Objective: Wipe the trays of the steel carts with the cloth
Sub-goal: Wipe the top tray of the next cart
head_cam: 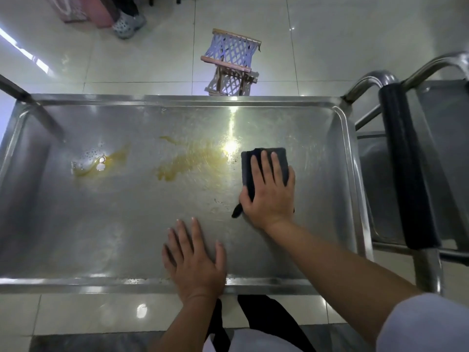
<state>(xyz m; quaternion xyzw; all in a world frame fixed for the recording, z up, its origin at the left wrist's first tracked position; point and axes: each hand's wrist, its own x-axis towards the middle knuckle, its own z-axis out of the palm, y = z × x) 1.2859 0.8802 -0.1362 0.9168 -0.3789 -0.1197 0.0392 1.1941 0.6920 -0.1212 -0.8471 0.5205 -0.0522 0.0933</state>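
no readable text, no labels, no brand marks, no numbers anywhere in view

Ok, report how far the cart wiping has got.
Done: nothing looks finished. In hand: the right hand presses the dark cloth flat on the tray; the left hand rests nearby. Left: the yellow smear, the puddle, and the second cart's tray.
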